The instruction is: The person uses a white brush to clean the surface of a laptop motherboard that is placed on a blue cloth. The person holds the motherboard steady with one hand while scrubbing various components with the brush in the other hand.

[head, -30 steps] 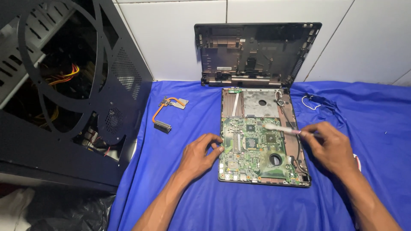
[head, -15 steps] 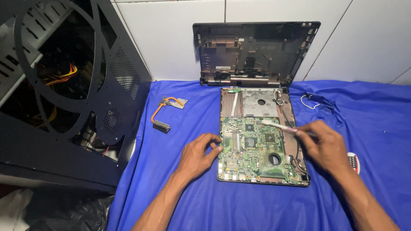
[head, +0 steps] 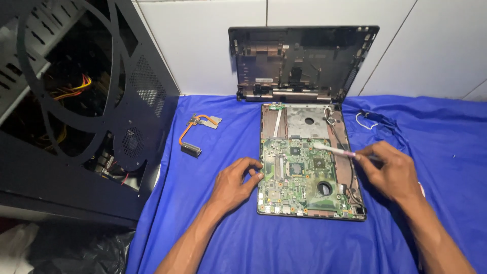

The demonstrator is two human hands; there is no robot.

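At 9 o'clock of right hand (head: 390,172): brush (head: 332,149) pinched, axis 9–3 | left hand (head: 234,182) open, steadying motherboard (head: 299,177) edge.

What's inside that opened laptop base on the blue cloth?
Inside the laptop base lies a green circuit board with chips and a round hole, plus a bare grey metal area above it. Whatever sits beneath the board is covered. The right hand holds a white brush over it.

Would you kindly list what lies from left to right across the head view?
Black computer case → copper heat pipe → left hand → green circuit board → right hand, holding a white brush.
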